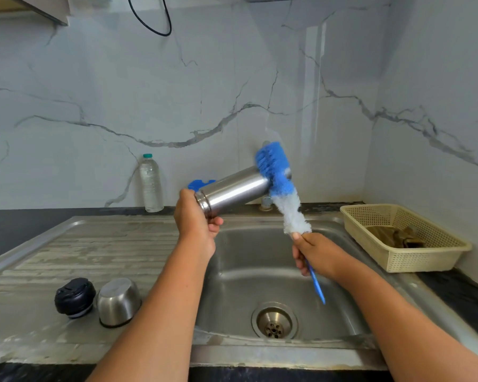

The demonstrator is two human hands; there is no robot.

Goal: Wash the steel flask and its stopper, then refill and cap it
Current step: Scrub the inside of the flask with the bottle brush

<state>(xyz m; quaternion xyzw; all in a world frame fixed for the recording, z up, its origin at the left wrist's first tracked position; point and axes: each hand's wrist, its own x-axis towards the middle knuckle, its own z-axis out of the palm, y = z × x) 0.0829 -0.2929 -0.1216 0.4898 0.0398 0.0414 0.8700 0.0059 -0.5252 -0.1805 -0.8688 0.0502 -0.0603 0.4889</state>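
Flask (233,190) sideways, end in L grip (196,224); R grip (312,252) holds brush (291,212).

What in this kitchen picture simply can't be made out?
Head view only:
- Far end of flask: covered by brush bristles.
- Its near end: wrapped by the left hand, so mouth or base is unclear.
- The tap: mostly behind flask and brush.
- A blue object behind the flask: mostly hidden.
- In the basket, brown things: too dim to identify.
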